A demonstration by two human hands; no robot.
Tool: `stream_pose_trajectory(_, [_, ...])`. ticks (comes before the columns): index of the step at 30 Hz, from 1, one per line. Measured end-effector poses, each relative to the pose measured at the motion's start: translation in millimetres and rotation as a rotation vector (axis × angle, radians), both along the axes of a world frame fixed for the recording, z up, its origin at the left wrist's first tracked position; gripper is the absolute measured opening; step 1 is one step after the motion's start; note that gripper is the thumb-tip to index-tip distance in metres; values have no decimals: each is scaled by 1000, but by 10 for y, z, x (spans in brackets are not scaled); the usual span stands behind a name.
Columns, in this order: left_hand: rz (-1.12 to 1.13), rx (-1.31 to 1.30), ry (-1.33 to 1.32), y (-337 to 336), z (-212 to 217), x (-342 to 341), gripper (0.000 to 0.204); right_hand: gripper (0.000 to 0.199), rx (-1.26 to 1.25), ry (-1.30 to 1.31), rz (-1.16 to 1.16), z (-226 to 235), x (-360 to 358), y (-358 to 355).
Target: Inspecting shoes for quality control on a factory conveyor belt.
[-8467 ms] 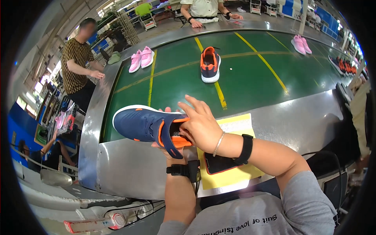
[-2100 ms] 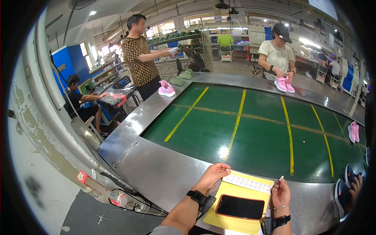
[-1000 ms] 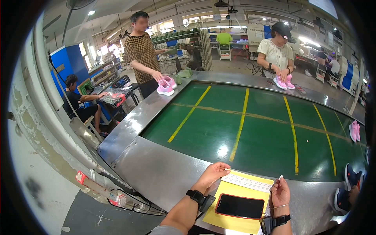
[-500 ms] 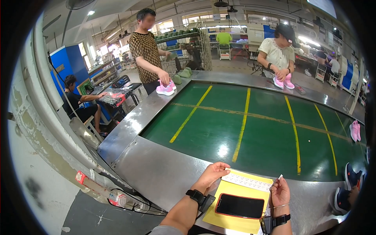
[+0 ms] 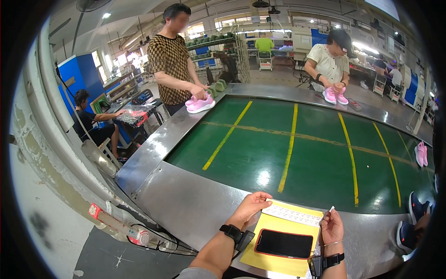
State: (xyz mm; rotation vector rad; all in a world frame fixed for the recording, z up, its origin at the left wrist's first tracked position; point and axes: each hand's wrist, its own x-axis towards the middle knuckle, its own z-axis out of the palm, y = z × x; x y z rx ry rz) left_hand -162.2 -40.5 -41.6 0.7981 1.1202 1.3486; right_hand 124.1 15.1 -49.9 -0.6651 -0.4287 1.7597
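Observation:
A strip of white printed labels [image 5: 293,213] lies across the top of a yellow sheet [image 5: 272,264] in front of me. My left hand [image 5: 251,207] has its thumb and fingers closed at the strip's left end. Beyond the strip's right end, my right hand [image 5: 332,228] is raised with a small white label [image 5: 331,209] pinched at the fingertips. Below the strip, a black phone with a red edge [image 5: 284,244] rests on the yellow sheet.
A green conveyor belt [image 5: 251,153] with yellow lines runs inside a metal table rim [image 5: 186,195]. Across it, two people handle pink sneakers [image 5: 200,104]. Another pink pair [image 5: 421,154] sits far right; dark sneakers [image 5: 409,235] are at near right. A pipe [image 5: 118,223] stands left.
The person at far left has leaned over and turned the pink sneakers, now with both hands near them. The belt's lines have shifted very slightly right. My hands have hardly moved.

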Motion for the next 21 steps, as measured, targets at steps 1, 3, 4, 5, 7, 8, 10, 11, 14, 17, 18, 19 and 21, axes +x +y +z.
stream_pose_trajectory(1, [-4, -1, -1, 8, -4, 5, 20, 5, -1, -1, -4, 0, 6, 2])
stream_pose_trajectory(3, [-23, 26, -21, 11, -21, 11, 21, 5, 14, -2, 9, 3, 11, 1])
stream_pose_trajectory(4, [-33, 22, -24, 6, -14, 21, 21, 5, 9, -5, -2, 2, 17, 0])
stream_pose_trajectory(5, [-17, 14, -40, 0, 8, 21, 22, 5, 17, 0, 18, -2, 12, 10])
stream_pose_trajectory(7, [12, 2, -56, -13, 14, 17, 22, 5, 40, 32, 74, -28, 17, 30])
stream_pose_trajectory(8, [2, 0, -57, -20, 26, 18, 22, 5, 38, 30, 63, -16, 14, 29])
stream_pose_trajectory(10, [20, -1, -57, -32, 73, 31, 22, 5, 52, 33, 72, 6, -1, 20])
stream_pose_trajectory(11, [12, -3, -58, -29, 76, 36, 22, 5, 55, 26, 78, -30, 17, 34])
stream_pose_trajectory(14, [19, -5, -50, -29, 87, 46, 21, 5, 48, 27, 64, -37, 27, 32])
stream_pose_trajectory(17, [10, -10, -55, -38, 117, 55, 21, 6, 47, 34, 67, -50, 37, 29])
stream_pose_trajectory(18, [10, -15, -46, -43, 133, 58, 21, 6, 48, 34, 67, -59, 39, 33])
stream_pose_trajectory(19, [10, -19, -37, -48, 140, 61, 20, 5, 44, 27, 64, -69, 42, 36])
stream_pose_trajectory(21, [11, -16, -37, -47, 123, 57, 20, 5, 40, 21, 62, -70, 43, 37])
